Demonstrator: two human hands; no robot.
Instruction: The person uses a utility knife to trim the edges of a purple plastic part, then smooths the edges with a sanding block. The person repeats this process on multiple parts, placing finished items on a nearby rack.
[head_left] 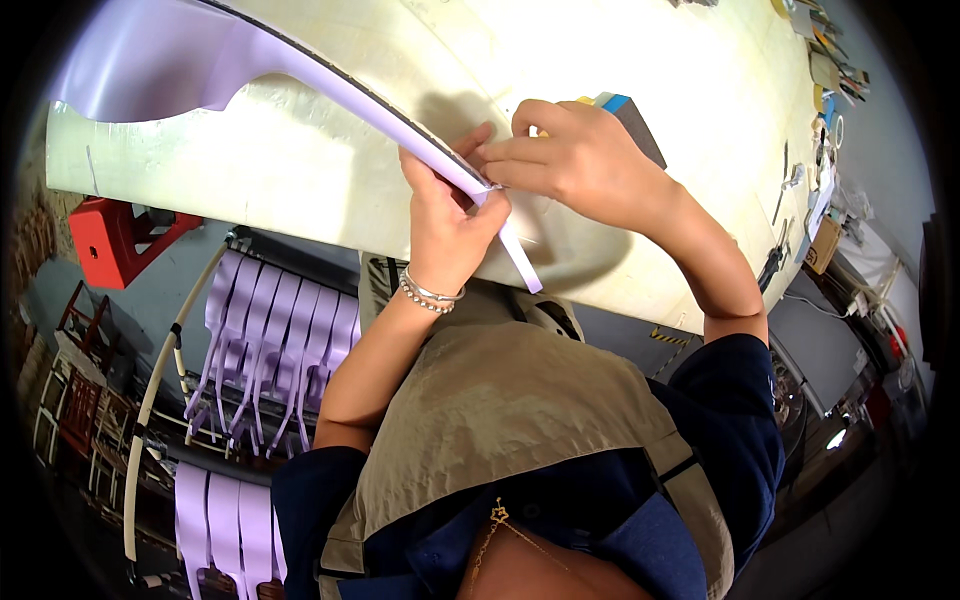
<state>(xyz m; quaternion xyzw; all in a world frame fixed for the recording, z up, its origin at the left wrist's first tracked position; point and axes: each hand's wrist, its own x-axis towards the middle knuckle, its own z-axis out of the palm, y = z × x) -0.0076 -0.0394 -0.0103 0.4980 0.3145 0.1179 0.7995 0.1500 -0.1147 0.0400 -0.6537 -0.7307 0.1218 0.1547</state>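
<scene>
A glossy lilac guitar (330, 85) lies across the table, its body at the far left and its neck slanting down to the right. A dark fretboard edge runs along the neck. My left hand (450, 210) wraps round the neck close to the headstock (522, 262), thumb on the near side and fingers behind. At the end of the fretboard my right hand (575, 160) is pinched, its fingertips touching or almost touching the neck. Whatever they may hold is too small to make out. The headstock sticks out past my left thumb toward the table's near edge.
Just behind my right hand lies a dark block (640, 130) with a blue end. A red stand (110, 245) is by the table's left corner. Racks of lilac guitar parts (270, 330) stand at the left, below the pale tabletop (300, 190). Several tools (780, 235) line the right edge.
</scene>
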